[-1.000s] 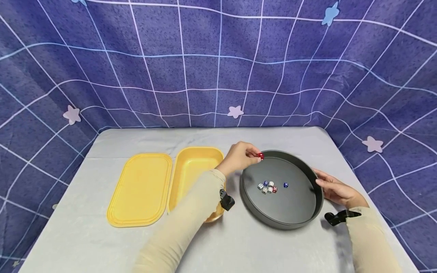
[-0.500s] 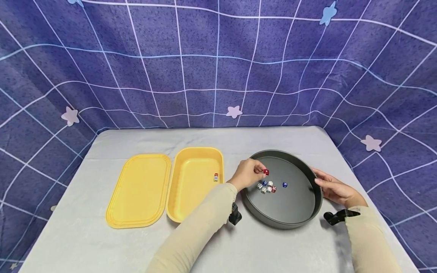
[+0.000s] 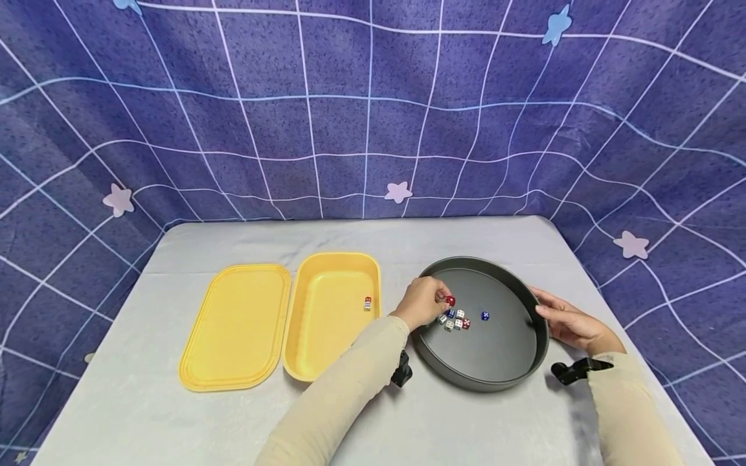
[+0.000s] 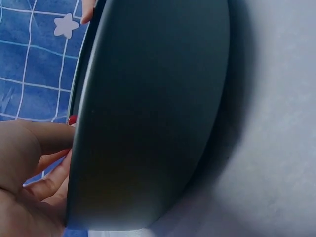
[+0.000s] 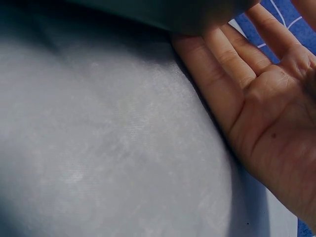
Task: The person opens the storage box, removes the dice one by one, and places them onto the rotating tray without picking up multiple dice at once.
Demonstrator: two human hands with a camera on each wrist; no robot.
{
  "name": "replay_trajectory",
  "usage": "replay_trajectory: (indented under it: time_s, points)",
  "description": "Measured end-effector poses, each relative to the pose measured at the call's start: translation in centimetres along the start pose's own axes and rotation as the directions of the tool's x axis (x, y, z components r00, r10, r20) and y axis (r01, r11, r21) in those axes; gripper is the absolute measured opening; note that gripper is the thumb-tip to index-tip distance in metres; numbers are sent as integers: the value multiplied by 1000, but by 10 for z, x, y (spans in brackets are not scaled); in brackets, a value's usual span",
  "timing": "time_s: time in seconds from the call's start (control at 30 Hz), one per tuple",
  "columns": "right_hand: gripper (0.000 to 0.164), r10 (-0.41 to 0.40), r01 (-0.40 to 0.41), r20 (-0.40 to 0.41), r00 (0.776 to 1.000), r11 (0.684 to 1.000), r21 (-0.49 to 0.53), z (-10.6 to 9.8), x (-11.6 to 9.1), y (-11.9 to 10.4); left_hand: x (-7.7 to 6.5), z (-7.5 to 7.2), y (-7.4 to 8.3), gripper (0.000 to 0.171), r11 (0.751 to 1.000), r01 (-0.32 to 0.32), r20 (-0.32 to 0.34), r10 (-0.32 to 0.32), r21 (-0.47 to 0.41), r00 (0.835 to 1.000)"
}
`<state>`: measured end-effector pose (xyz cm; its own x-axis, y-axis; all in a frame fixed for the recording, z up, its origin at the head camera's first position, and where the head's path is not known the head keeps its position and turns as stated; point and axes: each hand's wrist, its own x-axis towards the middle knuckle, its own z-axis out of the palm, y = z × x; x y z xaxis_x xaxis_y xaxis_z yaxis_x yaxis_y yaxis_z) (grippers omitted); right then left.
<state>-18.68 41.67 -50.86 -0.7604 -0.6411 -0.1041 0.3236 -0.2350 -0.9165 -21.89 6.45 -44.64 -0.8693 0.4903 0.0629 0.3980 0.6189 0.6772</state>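
Observation:
My left hand [image 3: 424, 301] reaches over the near-left rim of a round dark grey pan [image 3: 466, 378] and pinches a red die [image 3: 450, 301] between thumb and fingers. It holds the die low over a cluster of dice on the pan floor, close above a blue die [image 3: 451, 314]. White dice [image 3: 460, 314] and another red die [image 3: 466, 323] lie in that cluster; a second blue die [image 3: 486, 316] lies apart to its right. My right hand [image 3: 568, 321] grips the pan's right side, thumb at the rim and fingers along the outer wall [image 5: 148, 12].
Left of the pan stands a yellow rectangular container [image 3: 326, 323]; a red die and a white die [image 3: 367, 306] sit together near its right wall. Farther left, a yellow lid [image 3: 236, 327] lies flat on the grey-white tabletop [image 3: 175, 414]. A blue patterned curtain [image 3: 350, 123] surrounds the table.
My left hand has moved from the pan's far-left rim inward and down toward the dice, with the red die between its fingers. The right hand has stayed on the pan.

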Motion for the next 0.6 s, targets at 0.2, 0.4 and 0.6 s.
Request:
replay_trajectory:
  time_s: [0.2, 0.4, 0.6]
  points:
    - [51, -9, 9, 9, 1000, 1000, -5, -1, 1, 1, -2, 0, 1, 10, 1000, 7, -7, -6, 17, 1000]
    - [51, -3, 3, 1, 1000, 1000, -13, -1, 1, 1, -2, -1, 1, 11, 1000, 0, -8, 0, 19, 1000]
    - [51, -4, 4, -1, 1000, 1000, -13, 0, 0, 0, -1, -4, 0, 18, 1000, -18, 42, 19, -10, 999]
